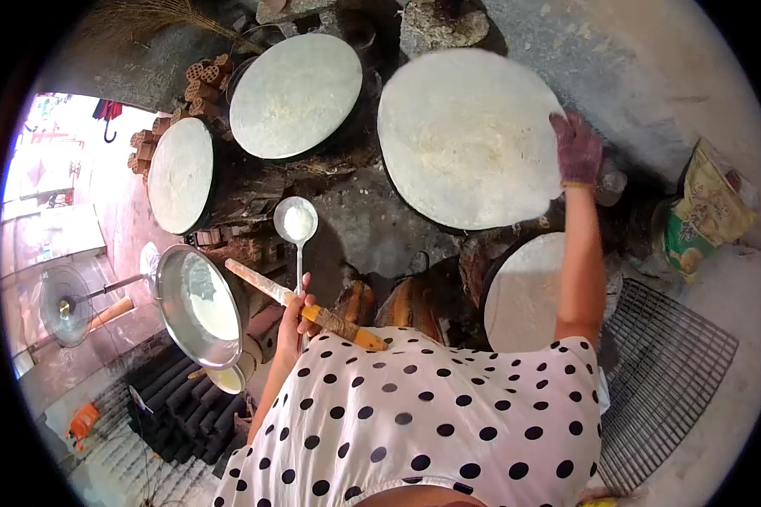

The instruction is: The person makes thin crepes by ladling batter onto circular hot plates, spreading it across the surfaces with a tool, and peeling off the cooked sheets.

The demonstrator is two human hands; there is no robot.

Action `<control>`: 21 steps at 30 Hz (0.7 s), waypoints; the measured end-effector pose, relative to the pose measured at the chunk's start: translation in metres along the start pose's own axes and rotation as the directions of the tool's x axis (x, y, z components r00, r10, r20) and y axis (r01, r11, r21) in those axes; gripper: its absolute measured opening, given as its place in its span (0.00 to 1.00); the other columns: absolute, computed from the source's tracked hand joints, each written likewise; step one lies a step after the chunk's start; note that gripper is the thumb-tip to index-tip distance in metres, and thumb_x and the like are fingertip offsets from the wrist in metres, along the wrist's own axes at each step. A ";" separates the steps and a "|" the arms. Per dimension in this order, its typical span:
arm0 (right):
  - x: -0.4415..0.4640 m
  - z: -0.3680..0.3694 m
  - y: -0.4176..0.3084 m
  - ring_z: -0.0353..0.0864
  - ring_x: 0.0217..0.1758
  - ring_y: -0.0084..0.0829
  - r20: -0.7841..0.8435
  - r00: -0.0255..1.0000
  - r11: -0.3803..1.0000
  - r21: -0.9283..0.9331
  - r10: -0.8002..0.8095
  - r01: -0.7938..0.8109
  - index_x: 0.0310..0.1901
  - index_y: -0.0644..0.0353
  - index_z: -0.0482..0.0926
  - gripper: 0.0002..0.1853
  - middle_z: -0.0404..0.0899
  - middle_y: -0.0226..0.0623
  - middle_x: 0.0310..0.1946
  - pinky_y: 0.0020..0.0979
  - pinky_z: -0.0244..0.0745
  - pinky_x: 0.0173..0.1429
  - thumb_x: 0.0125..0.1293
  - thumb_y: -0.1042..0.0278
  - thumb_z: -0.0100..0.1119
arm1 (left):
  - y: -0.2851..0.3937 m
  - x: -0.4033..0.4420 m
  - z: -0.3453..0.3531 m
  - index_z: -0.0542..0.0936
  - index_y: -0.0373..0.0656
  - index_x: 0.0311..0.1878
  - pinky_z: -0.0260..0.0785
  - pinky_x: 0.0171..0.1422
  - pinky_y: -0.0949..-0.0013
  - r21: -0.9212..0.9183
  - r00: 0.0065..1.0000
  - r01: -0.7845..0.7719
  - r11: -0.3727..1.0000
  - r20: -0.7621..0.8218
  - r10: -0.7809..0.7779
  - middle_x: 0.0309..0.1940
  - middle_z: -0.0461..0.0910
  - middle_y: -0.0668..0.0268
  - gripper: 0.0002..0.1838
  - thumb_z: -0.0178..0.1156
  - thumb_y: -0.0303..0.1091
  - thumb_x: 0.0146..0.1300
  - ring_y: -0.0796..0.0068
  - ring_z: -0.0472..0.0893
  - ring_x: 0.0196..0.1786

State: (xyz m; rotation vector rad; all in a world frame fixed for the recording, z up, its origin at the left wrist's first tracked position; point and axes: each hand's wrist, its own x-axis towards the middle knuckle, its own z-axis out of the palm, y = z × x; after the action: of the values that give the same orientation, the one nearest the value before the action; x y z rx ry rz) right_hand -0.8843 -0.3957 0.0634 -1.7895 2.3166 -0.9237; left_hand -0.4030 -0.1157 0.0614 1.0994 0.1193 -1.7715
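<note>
"Starting at the left of your feed, what do you have?"

"A small white-topped pan (180,176), and just below it a metal pot (174,302) with white liquid (211,300) inside. I'd guess the pot sits there to be within the left side's reach. Further right is a middle pan (296,97), its top also white."

"And the left hand (292,321)?"

"From my remote seat I see its fingers curled around a ladle (299,247) and a long stick (340,325) together — probably so the other hand can be free of both. The ladle's bowl points away from the body with something white in it; the stick slants across the handle, its near end over the dotted garment (431,406)."

"Where is the large pan (469,139)?"

"Right of centre, ahead of the body, broad white top facing me. A nearer pan (524,291) sits below it, partly hidden by the forearm (582,262)."

"And the right hand (579,150)?"

"At the large pan's right rim, fingers partly bent in a purplish glove (585,162) — likely worn against heat. I can't tell whether they pinch the edge or only touch it. At far right, a wire rack (668,372) lies beside the body, presumably kept out of the way."
</note>
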 end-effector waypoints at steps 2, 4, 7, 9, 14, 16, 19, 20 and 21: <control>0.027 -0.008 0.001 0.78 0.51 0.47 0.051 0.998 0.997 0.071 0.031 -0.035 0.50 0.61 0.80 0.29 0.81 0.46 0.46 0.40 0.69 0.58 0.60 0.42 0.58 | -0.002 -0.004 0.003 0.63 0.49 0.68 0.58 0.15 0.85 -0.013 0.999 0.011 1.000 -0.032 -0.012 0.32 0.73 0.75 0.21 0.46 0.35 0.73 0.91 0.59 0.13; 0.067 -0.019 0.027 0.77 0.54 0.45 0.295 0.938 0.961 0.148 0.184 -0.235 0.56 0.60 0.76 0.34 0.78 0.47 0.52 0.40 0.68 0.60 0.59 0.38 0.57 | -0.002 -0.004 0.002 0.64 0.50 0.67 0.58 0.15 0.85 -0.008 1.000 0.007 1.000 -0.004 -0.007 0.32 0.73 0.75 0.21 0.46 0.34 0.72 0.91 0.59 0.13; 0.044 0.001 0.091 0.76 0.58 0.43 0.456 0.831 0.944 -0.229 0.320 -0.237 0.60 0.59 0.72 0.40 0.75 0.49 0.56 0.40 0.67 0.62 0.55 0.33 0.58 | 0.000 -0.004 -0.003 0.64 0.50 0.67 0.58 0.15 0.85 0.016 0.999 0.020 1.000 0.032 -0.021 0.33 0.74 0.75 0.21 0.46 0.33 0.72 0.91 0.59 0.13; -0.025 0.037 0.133 0.74 0.60 0.42 0.457 0.777 0.889 -0.079 0.434 -0.450 0.60 0.61 0.72 0.43 0.75 0.47 0.58 0.38 0.67 0.62 0.49 0.37 0.68 | 0.004 -0.001 -0.009 0.65 0.51 0.67 0.59 0.15 0.85 0.030 0.993 0.067 0.997 0.091 -0.070 0.33 0.74 0.75 0.21 0.46 0.34 0.72 0.90 0.59 0.13; -0.251 0.049 0.066 0.80 0.43 0.38 0.412 0.648 0.215 0.714 0.641 -0.666 0.51 0.66 0.78 0.27 0.82 0.39 0.43 0.39 0.75 0.50 0.50 0.61 0.71 | 0.021 0.003 -0.013 0.63 0.50 0.68 0.61 0.19 0.84 0.255 0.945 0.125 0.959 0.263 -0.193 0.34 0.74 0.76 0.21 0.46 0.35 0.73 0.91 0.61 0.16; -0.333 -0.048 -0.040 0.77 0.49 0.38 0.298 0.581 -0.057 0.917 0.757 -0.395 0.55 0.65 0.75 0.27 0.80 0.39 0.47 0.39 0.73 0.53 0.52 0.68 0.69 | 0.026 0.016 -0.023 0.63 0.48 0.68 0.60 0.18 0.85 0.371 0.899 0.143 0.918 0.340 -0.277 0.34 0.73 0.76 0.21 0.46 0.36 0.73 0.91 0.61 0.16; -0.485 -0.119 -0.056 0.72 0.56 0.40 0.280 0.422 -0.187 0.950 0.862 -0.249 0.62 0.62 0.68 0.31 0.75 0.40 0.52 0.41 0.67 0.62 0.56 0.67 0.68 | 0.030 0.026 -0.017 0.63 0.47 0.67 0.60 0.18 0.84 0.611 0.871 0.108 0.784 0.322 -0.372 0.34 0.73 0.76 0.21 0.47 0.37 0.73 0.90 0.62 0.16; -0.552 -0.150 -0.045 0.70 0.57 0.41 0.355 0.311 -0.316 0.933 0.881 -0.171 0.62 0.63 0.66 0.34 0.74 0.42 0.53 0.41 0.66 0.63 0.55 0.68 0.69 | 0.022 0.027 -0.016 0.64 0.48 0.67 0.60 0.17 0.83 0.677 0.842 0.083 0.732 0.345 -0.415 0.33 0.74 0.76 0.20 0.47 0.37 0.73 0.90 0.62 0.15; -0.615 -0.182 -0.036 0.71 0.57 0.41 0.296 0.262 -0.261 0.952 0.918 -0.163 0.62 0.63 0.67 0.32 0.74 0.42 0.54 0.41 0.66 0.63 0.56 0.67 0.66 | 0.004 0.016 -0.005 0.67 0.46 0.63 0.57 0.14 0.80 0.706 0.871 0.066 0.706 0.304 -0.386 0.23 0.68 0.79 0.19 0.48 0.37 0.72 0.89 0.59 0.12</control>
State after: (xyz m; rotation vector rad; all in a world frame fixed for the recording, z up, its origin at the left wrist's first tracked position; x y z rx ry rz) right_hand -0.7307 0.2281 0.0478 0.5472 1.4047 -2.0671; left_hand -0.3983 -0.1259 0.0484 1.1778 -0.7668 -2.3406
